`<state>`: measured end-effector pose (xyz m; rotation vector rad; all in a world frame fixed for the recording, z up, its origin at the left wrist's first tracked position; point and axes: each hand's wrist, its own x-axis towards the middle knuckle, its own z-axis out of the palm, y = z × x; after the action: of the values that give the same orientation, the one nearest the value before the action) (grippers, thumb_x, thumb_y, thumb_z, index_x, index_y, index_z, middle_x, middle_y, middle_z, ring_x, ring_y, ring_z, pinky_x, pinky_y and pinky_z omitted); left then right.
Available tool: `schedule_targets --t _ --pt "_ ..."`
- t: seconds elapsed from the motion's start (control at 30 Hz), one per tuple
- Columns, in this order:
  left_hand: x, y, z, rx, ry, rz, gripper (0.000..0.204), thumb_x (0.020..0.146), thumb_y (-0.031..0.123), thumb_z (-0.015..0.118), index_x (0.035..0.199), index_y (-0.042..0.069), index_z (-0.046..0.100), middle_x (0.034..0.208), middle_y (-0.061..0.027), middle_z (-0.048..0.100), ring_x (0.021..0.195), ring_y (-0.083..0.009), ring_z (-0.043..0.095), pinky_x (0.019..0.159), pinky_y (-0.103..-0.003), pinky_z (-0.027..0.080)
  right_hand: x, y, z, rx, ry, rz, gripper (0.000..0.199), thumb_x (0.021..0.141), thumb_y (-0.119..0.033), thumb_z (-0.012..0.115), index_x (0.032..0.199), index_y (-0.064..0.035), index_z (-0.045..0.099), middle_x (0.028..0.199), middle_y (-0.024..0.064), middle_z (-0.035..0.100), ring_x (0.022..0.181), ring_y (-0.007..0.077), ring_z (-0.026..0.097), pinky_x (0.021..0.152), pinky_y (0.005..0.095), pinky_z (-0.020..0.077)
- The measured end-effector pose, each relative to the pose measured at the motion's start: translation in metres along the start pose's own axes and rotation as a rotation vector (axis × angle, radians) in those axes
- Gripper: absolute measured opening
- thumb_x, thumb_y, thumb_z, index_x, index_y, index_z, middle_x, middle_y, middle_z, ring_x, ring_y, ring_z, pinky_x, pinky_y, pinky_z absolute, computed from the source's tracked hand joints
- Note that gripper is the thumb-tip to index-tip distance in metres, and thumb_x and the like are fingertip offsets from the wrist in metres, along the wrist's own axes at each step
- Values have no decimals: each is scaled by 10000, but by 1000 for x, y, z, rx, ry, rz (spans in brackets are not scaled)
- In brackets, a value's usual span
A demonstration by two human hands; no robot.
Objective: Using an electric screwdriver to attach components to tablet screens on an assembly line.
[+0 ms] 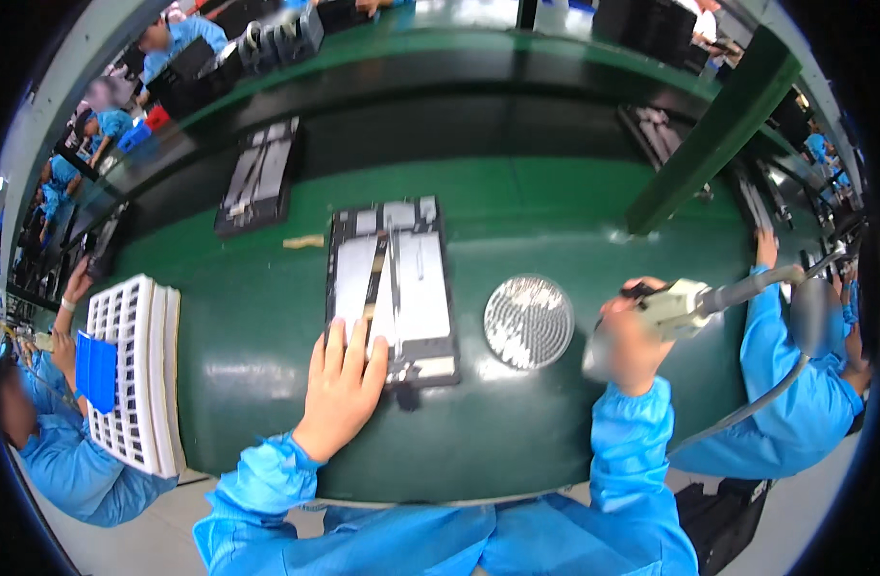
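Note:
My left hand (342, 384) lies flat with fingers together on the near left corner of an opened flat device (394, 288), a dark frame with pale inner panels, resting on the green table (257, 317). My right hand (630, 341) is raised to the right of it and grips a powered screwdriver (685, 305) with a grey hose running off to the right. A round silver dish (529, 322) of tiny parts sits between the device and my right hand.
A white gridded tray stack (132, 374) stands at the table's left edge. Another opened device (259, 178) lies on the dark belt behind. A green post (713, 134) rises at the right. People in blue coats work on both sides.

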<state>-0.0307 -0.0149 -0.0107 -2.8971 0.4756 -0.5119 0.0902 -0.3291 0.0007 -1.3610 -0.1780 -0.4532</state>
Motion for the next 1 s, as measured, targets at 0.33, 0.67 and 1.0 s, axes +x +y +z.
schedule_targets --t 0.33,0.67,1.0 --pt "-6 -18 -3 -416 -191 -8 474 746 137 726 1169 -2 565 1349 -225 421 1287 -447 354 1003 -484 387 6 1 7 -105 13 -36 245 759 36 568 999 15 526 680 75 543 554 163 503 611 357 465" --pt "6 -10 -14 -396 -52 274 278 764 117 634 1025 23 628 1200 -180 546 1179 -334 502 992 -494 397 3 3 1 -48 -21 -67 251 748 34 610 988 15 539 736 84 560 554 169 536 597 344 490" --pt "19 3 11 -598 215 299 243 735 48 619 965 -31 635 990 -165 606 946 -299 604 800 -414 491 5 6 2 -76 -30 -69 256 755 39 599 1001 18 532 735 85 562 560 172 539 592 351 484"
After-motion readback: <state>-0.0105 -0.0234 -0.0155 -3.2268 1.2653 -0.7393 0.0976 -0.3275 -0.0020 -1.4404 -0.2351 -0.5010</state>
